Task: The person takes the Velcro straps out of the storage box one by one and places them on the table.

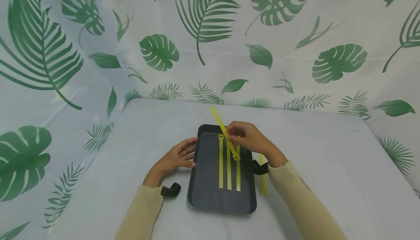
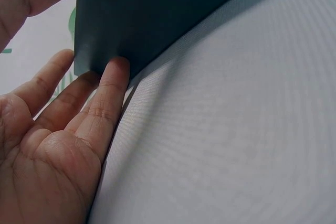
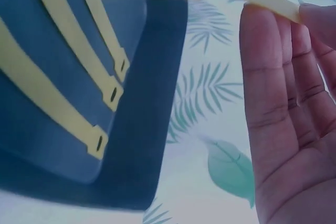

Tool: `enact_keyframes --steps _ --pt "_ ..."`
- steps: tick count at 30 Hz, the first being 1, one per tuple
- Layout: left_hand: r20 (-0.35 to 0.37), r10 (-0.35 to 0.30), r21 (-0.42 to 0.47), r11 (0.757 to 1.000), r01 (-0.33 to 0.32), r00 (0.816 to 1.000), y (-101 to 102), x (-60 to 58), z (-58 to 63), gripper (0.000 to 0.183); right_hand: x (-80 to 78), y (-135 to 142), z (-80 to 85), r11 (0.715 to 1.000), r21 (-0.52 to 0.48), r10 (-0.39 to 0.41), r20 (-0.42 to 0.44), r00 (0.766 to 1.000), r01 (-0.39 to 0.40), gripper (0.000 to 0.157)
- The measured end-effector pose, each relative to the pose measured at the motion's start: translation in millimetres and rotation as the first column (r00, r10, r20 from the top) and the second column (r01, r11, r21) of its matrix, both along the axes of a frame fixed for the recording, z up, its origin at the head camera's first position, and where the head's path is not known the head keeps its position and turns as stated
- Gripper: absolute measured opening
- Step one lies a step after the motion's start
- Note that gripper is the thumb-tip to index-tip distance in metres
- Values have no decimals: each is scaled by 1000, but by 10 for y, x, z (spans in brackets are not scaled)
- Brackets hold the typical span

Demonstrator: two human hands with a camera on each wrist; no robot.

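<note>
My right hand (image 1: 247, 138) pinches a yellow cable tie (image 1: 218, 118), a flat strip with a slotted head, between thumb and fingertips. It is held slanted over the dark tray (image 1: 205, 196), its slotted head pointing down toward me. On the tray lie three more yellow ties (image 3: 68, 30) side by side, lengthwise, slotted heads at the far end. With fingers and thumb spread, my left hand (image 1: 175, 158) is at the tray's left side. In the left wrist view, straight fingertips (image 2: 115, 72) rest against the tray's side wall (image 2: 142, 19).
Another yellow tie (image 1: 264, 185) lies on the white tabletop (image 1: 315, 181) just right of the tray, partly covered by the right wrist and its black camera (image 1: 259, 167). A leaf-printed curtain (image 1: 226, 61) stands behind the table and along its left side.
</note>
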State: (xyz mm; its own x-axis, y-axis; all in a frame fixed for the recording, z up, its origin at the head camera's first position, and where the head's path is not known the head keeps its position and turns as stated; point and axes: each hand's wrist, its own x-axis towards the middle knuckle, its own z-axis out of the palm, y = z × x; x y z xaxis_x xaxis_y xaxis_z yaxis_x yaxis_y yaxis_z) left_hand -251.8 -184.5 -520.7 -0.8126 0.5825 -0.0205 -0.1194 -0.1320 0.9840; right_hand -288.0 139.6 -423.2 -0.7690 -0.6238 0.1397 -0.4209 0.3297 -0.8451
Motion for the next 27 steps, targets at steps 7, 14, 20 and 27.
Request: enact_keyframes --steps 7,14,20,27 --pt "-1 4 -13 1000 -4 1000 8 8 16 106 68 157 -32 995 -63 -66 102 993 72 22" --pt "5 8 -8 1000 -8 1000 22 12 15 105 138 325 -75 988 -99 -102 152 983 118 28" --pt "0 7 4 1000 -7 1000 24 22 10 105 214 475 -96 979 -123 -137 183 973 161 37" --pt "14 8 -5 1000 -8 1000 21 37 15 105 279 675 -154 964 -139 -196 208 958 228 41"
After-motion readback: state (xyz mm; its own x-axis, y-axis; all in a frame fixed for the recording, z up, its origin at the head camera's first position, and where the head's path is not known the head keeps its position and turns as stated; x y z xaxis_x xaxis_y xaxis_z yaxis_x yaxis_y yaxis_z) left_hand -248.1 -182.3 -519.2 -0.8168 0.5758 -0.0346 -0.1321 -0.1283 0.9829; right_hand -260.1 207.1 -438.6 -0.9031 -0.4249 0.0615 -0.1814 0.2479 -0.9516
